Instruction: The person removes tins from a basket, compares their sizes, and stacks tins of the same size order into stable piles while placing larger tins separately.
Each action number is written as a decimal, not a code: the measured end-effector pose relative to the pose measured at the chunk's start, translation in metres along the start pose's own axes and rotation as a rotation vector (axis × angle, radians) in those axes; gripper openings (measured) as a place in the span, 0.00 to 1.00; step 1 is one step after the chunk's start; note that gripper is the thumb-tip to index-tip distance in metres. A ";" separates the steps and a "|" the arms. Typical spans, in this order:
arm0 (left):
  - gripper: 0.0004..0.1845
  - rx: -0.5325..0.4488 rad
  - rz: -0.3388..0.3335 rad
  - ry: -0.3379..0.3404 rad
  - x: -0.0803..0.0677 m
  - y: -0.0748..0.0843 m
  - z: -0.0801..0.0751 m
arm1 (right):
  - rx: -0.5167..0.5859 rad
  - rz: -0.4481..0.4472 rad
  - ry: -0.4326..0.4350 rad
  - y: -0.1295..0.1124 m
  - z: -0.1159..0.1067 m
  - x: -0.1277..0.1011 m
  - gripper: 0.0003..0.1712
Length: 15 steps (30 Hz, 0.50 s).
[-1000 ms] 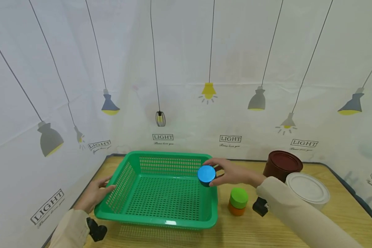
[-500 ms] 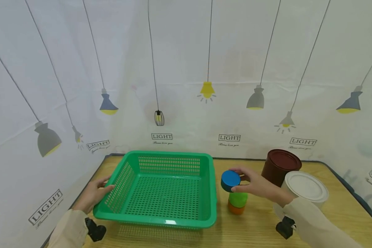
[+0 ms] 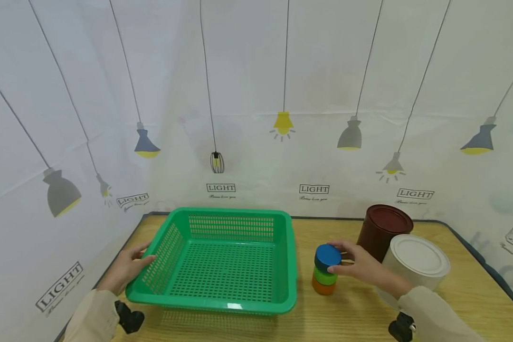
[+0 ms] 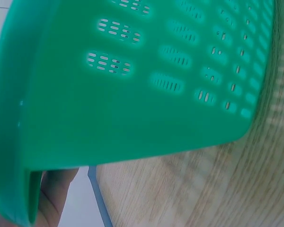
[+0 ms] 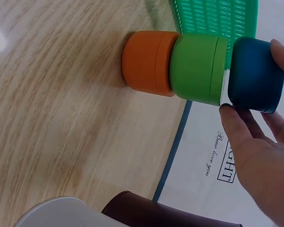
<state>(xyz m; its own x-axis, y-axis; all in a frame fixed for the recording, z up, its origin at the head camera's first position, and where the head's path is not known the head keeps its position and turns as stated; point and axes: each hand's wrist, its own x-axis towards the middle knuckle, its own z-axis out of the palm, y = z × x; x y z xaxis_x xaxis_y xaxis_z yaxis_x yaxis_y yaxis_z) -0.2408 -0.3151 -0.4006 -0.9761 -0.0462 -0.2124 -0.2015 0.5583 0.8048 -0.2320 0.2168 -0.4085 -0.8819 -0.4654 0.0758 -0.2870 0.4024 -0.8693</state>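
Note:
My right hand (image 3: 361,266) pinches a small round blue jar (image 3: 327,255) by its sides. It sits straight over a green jar (image 3: 326,277), which stands on an orange jar (image 3: 324,287) on the table. In the right wrist view a thin gap shows between the blue jar (image 5: 255,75) and the green jar (image 5: 196,68). A green plastic basket (image 3: 291,270) with slotted walls and floor lies to the left. My left hand (image 3: 126,267) grips its left rim, thumb toward the inside; the left wrist view has the fingers mostly hidden behind the rim.
A dark brown lidded tub (image 3: 384,228) and a white lidded tub (image 3: 419,259) stand to the right, close behind my right hand. The wooden table (image 3: 466,294) ends at a wall sheet (image 3: 248,95) printed with lamps.
My right hand has carried the blue jar from above the basket's right rim rightward and down over the green jar. The left hand stays at the basket rim.

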 end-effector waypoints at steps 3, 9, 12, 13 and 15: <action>0.35 -0.003 -0.006 0.000 0.000 -0.001 0.000 | -0.014 0.002 0.003 0.001 0.002 -0.001 0.36; 0.35 0.002 -0.006 0.001 0.000 0.002 -0.002 | -0.023 0.006 0.011 -0.001 0.003 -0.002 0.38; 0.35 0.005 0.005 -0.005 -0.001 0.003 -0.004 | -0.023 0.004 0.005 -0.003 0.003 -0.001 0.40; 0.35 0.012 0.011 -0.007 -0.001 0.002 -0.005 | -0.028 0.010 0.004 -0.004 0.003 0.000 0.41; 0.36 0.028 0.022 -0.013 0.000 0.001 -0.007 | -0.046 0.020 0.010 -0.007 0.003 0.000 0.41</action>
